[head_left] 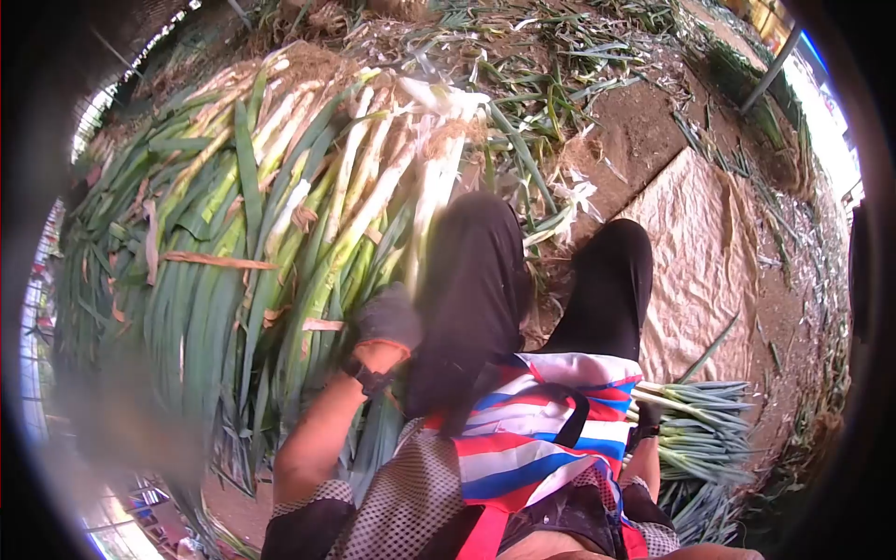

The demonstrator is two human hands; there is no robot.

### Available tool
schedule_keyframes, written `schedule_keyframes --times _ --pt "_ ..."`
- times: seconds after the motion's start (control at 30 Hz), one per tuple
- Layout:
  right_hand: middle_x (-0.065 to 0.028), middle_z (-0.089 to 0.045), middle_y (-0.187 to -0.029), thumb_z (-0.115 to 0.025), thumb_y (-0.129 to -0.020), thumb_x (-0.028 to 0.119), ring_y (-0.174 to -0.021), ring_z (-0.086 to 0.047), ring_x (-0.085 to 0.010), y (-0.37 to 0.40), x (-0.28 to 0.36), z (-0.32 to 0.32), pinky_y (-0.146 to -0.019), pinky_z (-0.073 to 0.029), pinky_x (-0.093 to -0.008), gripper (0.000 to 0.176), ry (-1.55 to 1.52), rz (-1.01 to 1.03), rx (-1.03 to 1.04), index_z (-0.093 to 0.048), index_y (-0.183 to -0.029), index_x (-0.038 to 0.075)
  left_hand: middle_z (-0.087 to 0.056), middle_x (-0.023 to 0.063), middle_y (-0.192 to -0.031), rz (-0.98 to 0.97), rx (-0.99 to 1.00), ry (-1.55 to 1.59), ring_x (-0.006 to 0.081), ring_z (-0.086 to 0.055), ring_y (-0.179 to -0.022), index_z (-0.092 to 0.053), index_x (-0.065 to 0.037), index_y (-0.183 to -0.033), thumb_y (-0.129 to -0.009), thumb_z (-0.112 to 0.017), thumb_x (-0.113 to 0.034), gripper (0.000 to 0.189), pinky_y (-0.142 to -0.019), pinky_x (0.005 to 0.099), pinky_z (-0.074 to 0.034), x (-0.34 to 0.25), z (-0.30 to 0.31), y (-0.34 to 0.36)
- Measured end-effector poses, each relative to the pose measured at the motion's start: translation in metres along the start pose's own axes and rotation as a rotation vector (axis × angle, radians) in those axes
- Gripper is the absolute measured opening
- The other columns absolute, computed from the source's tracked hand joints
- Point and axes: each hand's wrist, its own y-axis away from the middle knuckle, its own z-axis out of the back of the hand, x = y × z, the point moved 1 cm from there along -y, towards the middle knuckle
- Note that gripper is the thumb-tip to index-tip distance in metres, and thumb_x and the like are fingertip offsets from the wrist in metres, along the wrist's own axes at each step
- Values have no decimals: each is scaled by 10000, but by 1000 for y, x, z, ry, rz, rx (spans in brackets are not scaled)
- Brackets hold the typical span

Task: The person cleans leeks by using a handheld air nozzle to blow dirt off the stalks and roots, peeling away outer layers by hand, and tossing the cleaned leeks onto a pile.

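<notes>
My left hand (385, 322), in a dark glove with a band at the wrist, is beside my thigh at the edge of a large heap of long green onions (215, 308). Its fingers are blurred, and whether they hold a stalk I cannot make out. On the other side of my body, my right hand (648, 415), also dark-gloved, is at the pale stems of a smaller bunch of green onions (700, 425). My striped apron partly hides it, and its fingers do not show clearly.
Brown sacking (695, 271) lies on the dirt floor beyond my right knee. Loose leaves and peelings (551, 103) litter the ground ahead. A metal pole (773, 70) stands at the upper right. My bent knees are between the heap and the sacking.
</notes>
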Motion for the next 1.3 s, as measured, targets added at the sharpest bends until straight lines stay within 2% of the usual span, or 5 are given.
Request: schedule_keyframes --times 0.1,0.33,0.6,0.73,1.3 --pt "-17 -470 -505 -654 -804 236 -458 -473 -131 -43 67 44 -425 -374 -321 293 276 1006 -496 -521 -595 78 -607 222 -809 -32 -66 -16 386 -613 -773 -581 -8 -820 -640 -621 -127 220 -692 440 -485 12 -18 -8" --pt "-131 -671 -932 -637 -811 72 -853 -644 -211 172 450 227 -758 -486 -316 230 -345 987 11 -615 -1010 -41 -600 96 -659 19 -162 714 156 -570 -546 -629 -10 -919 -719 -653 -102 221 -512 295 -468 54 55 6" --pt "-111 -608 -839 -579 -748 92 -825 -592 -331 204 710 70 -713 -475 -414 214 288 1929 174 -652 -950 94 -612 30 -754 151 -34 1310 81 -544 -592 -624 7 -1018 -752 -609 -52 273 -527 218 -454 55 78 -3" --pt "-67 -619 -800 -546 -785 142 -815 -603 -310 188 773 -2 -720 -462 -420 160 162 2317 80 -660 -896 118 -636 111 -753 -209 -164 543 214 -618 -645 -623 -9 -972 -760 -641 -136 248 -569 324 -494 44 58 -20" --pt "-86 -552 -1090 -601 -706 92 -1162 -461 -290 134 727 13 -858 -444 -412 153 16 1780 -266 -619 -857 107 -654 224 -894 34 -30 386 387 -628 -868 -590 -17 -1106 -735 -601 -118 384 -764 410 -494 -34 17 -126"
